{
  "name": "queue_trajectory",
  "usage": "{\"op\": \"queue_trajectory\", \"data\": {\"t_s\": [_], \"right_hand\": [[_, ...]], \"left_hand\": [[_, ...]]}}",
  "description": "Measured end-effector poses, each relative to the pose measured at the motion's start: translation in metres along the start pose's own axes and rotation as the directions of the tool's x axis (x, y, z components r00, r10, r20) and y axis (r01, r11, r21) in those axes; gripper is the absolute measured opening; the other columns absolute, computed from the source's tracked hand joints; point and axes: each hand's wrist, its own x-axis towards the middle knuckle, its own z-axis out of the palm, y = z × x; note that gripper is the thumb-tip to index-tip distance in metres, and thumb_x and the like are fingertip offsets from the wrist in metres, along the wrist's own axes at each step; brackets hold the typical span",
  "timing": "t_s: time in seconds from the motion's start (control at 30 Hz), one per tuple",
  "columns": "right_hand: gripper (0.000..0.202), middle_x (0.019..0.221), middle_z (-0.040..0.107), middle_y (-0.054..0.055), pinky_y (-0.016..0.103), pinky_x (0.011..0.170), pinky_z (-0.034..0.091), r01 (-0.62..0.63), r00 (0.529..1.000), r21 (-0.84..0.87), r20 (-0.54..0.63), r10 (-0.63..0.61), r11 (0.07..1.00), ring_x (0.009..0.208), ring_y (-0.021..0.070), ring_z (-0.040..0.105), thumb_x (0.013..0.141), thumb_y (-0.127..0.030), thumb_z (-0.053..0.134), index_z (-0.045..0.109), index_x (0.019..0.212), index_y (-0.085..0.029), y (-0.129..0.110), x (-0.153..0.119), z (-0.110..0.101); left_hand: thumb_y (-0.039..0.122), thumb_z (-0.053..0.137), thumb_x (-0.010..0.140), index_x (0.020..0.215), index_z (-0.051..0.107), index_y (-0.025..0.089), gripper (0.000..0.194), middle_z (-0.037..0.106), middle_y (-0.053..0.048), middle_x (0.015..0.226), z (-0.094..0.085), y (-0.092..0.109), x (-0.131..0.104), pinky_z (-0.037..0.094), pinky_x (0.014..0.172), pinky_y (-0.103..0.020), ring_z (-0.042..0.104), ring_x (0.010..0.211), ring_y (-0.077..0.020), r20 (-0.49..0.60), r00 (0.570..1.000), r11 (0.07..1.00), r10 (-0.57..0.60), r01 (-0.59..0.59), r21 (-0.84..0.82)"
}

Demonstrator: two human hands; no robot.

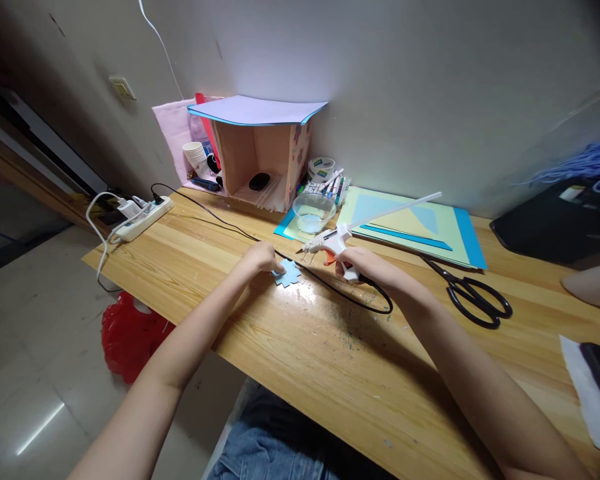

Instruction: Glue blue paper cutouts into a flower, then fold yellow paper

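My right hand is closed round the handle of a white hot glue gun with an orange trigger. A long clear glue stick juts from its back, and its nozzle points left, just above a small light-blue paper cutout with a notched edge. The cutout's left edge is in the closed fingers of my left hand, close to the table. Some of those fingers are hidden behind the hand. The gun's black cord loops across the wood below it.
Behind stand a clear plastic bowl and an open-fronted box with a paper-covered top. Coloured paper sheets and black-handled scissors lie to the right. A white power strip sits at the left edge. Another person's arm shows far right.
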Motion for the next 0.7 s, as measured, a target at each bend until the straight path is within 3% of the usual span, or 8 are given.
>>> {"op": "queue_trajectory", "data": {"t_s": [0.27, 0.43, 0.53, 0.7], "right_hand": [[0.022, 0.054, 0.050, 0.001, 0.024, 0.046, 0.030, -0.019, 1.000, 0.058, -0.020, 0.020, 0.998, 0.048, 0.0102, 0.040, 0.067, -0.032, 0.043, 0.053, 0.057, -0.016, 0.004, 0.003, -0.002], [0.025, 0.046, 0.048, 0.001, 0.022, 0.038, 0.025, -0.103, 0.994, 0.286, 0.048, 0.093, 0.953, 0.039, 0.0077, 0.035, 0.067, -0.034, 0.042, 0.048, 0.050, -0.016, 0.022, 0.011, 0.003], [0.029, 0.046, 0.048, 0.000, 0.021, 0.036, 0.021, -0.050, 0.998, 0.484, 0.060, 0.024, 0.874, 0.037, 0.0068, 0.033, 0.070, -0.037, 0.043, 0.053, 0.058, -0.013, 0.034, 0.012, 0.012], [0.028, 0.048, 0.046, -0.003, 0.019, 0.036, 0.020, 0.026, 0.997, 0.793, 0.027, -0.077, 0.609, 0.038, 0.0064, 0.027, 0.076, -0.035, 0.044, 0.058, 0.085, -0.012, 0.047, 0.003, 0.030]], "left_hand": [[0.044, 0.064, 0.059, 0.047, 0.056, 0.017, 0.031, 0.047, 0.000, 0.045, 0.011, -0.018, -0.003, 0.026, 0.045, -0.024, 0.045, 0.049, -0.0125, -0.021, 0.996, 0.987, 0.083, -0.085, -0.133], [0.043, 0.051, 0.073, 0.065, 0.067, 0.017, 0.032, 0.056, -0.001, 0.052, 0.018, -0.026, -0.015, 0.028, 0.047, -0.023, 0.047, 0.049, -0.0120, -0.045, 0.991, 0.962, 0.129, -0.136, -0.237], [0.041, 0.042, 0.081, 0.074, 0.068, 0.020, 0.035, 0.064, -0.003, 0.066, 0.019, -0.028, -0.030, 0.032, 0.051, -0.023, 0.054, 0.058, -0.0137, -0.179, 0.978, 0.957, 0.108, -0.151, -0.249], [0.042, 0.050, 0.078, 0.073, 0.068, 0.021, 0.028, 0.067, -0.003, 0.079, 0.024, -0.029, -0.049, 0.036, 0.059, -0.023, 0.057, 0.070, -0.0158, -0.426, 0.893, 0.908, 0.147, -0.292, -0.299]]}}
